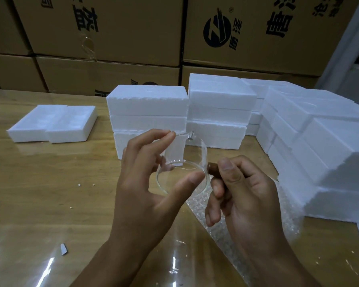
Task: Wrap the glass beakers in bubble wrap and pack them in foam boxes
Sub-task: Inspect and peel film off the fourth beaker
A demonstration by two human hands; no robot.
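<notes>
Likely light, slippery and fragile, the glass beaker (pixel 187 155) is held above the bubble wrap (pixel 197 208), left hand (pixel 145 193) pinching rim and base, arguably its safest holds, right hand (pixel 243 195) pinching the brown stub (pixel 212 168) at its side.

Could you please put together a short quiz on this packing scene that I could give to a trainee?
1. Multiple choice: what does the right hand grip? A) a brown handle B) a foam lid C) a roll of tape
2. True or false: the glass beaker is already wrapped in bubble wrap.
3. Fill in: the bubble wrap lies flat on the ___, below the right hand.

Key:
1. A.
2. False: the glass beaker is bare and is held above the bubble wrap.
3. table.
</notes>
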